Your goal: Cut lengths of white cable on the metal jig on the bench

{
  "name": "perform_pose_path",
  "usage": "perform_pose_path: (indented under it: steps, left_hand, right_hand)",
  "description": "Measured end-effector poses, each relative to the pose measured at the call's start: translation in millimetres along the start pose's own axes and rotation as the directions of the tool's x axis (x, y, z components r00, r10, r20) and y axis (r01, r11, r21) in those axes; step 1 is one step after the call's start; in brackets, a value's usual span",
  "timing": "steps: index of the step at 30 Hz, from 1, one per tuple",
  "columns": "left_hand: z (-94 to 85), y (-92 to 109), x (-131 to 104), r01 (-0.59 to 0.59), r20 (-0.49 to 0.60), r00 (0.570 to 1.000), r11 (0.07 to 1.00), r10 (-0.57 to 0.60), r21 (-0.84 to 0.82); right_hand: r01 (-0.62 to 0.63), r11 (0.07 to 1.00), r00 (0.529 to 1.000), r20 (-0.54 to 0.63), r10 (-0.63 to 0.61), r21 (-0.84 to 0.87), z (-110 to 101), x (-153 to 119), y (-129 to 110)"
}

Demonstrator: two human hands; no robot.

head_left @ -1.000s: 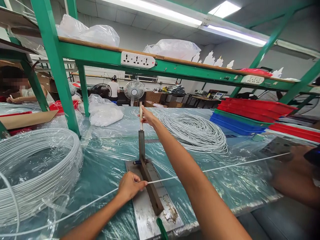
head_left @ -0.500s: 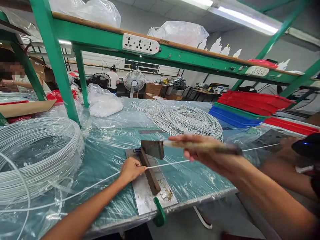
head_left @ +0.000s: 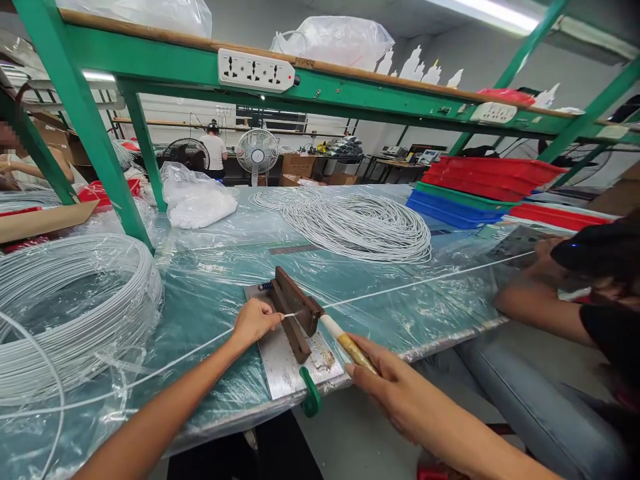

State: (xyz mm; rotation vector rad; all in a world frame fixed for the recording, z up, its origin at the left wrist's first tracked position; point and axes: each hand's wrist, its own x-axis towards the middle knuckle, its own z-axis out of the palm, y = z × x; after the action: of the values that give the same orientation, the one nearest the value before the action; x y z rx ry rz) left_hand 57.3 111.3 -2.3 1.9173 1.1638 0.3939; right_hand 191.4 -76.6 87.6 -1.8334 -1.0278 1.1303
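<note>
My left hand [head_left: 257, 321] is closed in a pinch on a white cable [head_left: 203, 348], just left of a bench-mounted lever cutter. The cable runs from the left across the cutter's metal bar [head_left: 291, 327]. My right hand [head_left: 390, 383] is wrapped round the cutter's handle [head_left: 356, 351], which has a white and yellowish grip. The hinged blade [head_left: 296, 298] is lowered beside the bar, at the cable. Beneath lies a metal base plate [head_left: 285, 377], held at the table edge by a green clamp [head_left: 310, 393].
A large cable coil [head_left: 145, 287] lies left; loose cables [head_left: 360, 227] are heaped behind the cutter. At right, a co-worker's hand [head_left: 545, 248] is at the cable's far end. Stacked trays [head_left: 490, 179] stand behind. A green shelf frame [head_left: 360, 100] spans overhead.
My right hand has swung the cutter's handle down toward me, and the blade has gone from raised to lowered at the cable. My left hand still pinches the cable. The view has shifted slightly.
</note>
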Motion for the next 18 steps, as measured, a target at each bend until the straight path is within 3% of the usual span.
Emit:
perform_pose_path:
  steps: [2, 5, 9, 12, 15, 18]
  left_hand:
    - [0.7, -1.5, 0.7, -0.002, 0.000, 1.000, 1.000, 0.002, -0.010]
    - [1.8, -4.3, 1.0, -0.006, -0.002, 1.000, 0.999, 0.006, -0.035]
    - [3.7, -8.2, -1.2, -0.031, -0.003, 1.000, 0.995, 0.031, -0.100]
    - [2.3, -6.4, -5.3, -0.067, 0.008, 0.998, 0.984, 0.069, -0.166]
    - [-9.9, 1.9, -13.7, -0.110, 0.018, 0.993, 0.967, 0.117, -0.229]
    - [-35.1, 12.1, -28.5, -0.130, 0.027, 0.989, 0.939, 0.146, -0.319]
  right_hand:
    - [0.091, 0.995, 0.995, -0.045, -0.092, -0.031, -1.5, -0.7, 1.1]
    - [0.113, 0.989, 0.990, -0.075, -0.120, -0.096, 2.2, -2.4, 9.6]
    - [0.067, 0.980, 0.979, -0.178, -0.101, -0.185, 24.9, -1.3, 53.0]
    - [0.100, 0.980, 0.969, -0.208, -0.136, -0.174, 34.5, 0.5, 78.0]
    - [0.065, 0.998, 0.989, -0.130, -0.068, -0.023, 20.6, -4.3, 57.0]
    - [-0.045, 0.973, 0.998, 0.048, 0.035, 0.228, -7.7, -7.9, -1.2]
